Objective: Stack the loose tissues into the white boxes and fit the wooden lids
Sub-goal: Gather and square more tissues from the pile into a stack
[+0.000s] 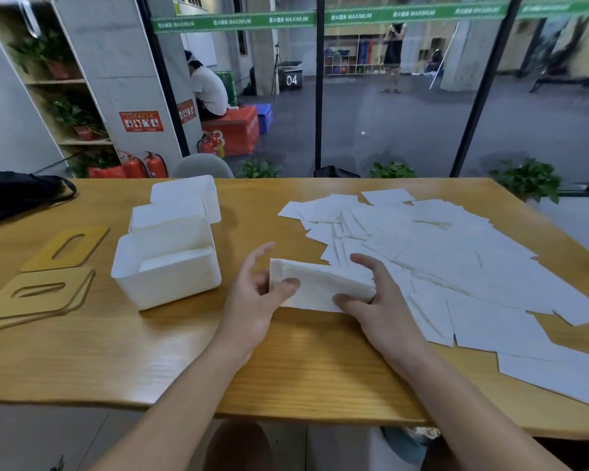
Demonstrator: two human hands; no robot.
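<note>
A thick stack of white tissues (pixel 320 283) sits just above the table in front of me, held at both ends. My left hand (pixel 255 300) grips its left end with thumb on top; my right hand (pixel 378 297) clamps the right end. Left of the stack stands the nearest white box (pixel 165 287), open, with a low layer of tissues inside. Two more white boxes (pixel 170 215) (pixel 187 192) stand behind it. Many loose tissues (pixel 456 253) are spread over the right half of the table. Wooden lids with slots lie far left (pixel 65 248) (pixel 36 297).
A black bag (pixel 17 195) rests on the table's far left corner. The wooden table (pixel 150 362) ends near my body. Beyond the far edge are a grey chair back (pixel 203 166), potted plants and a glass wall; people are in the room behind.
</note>
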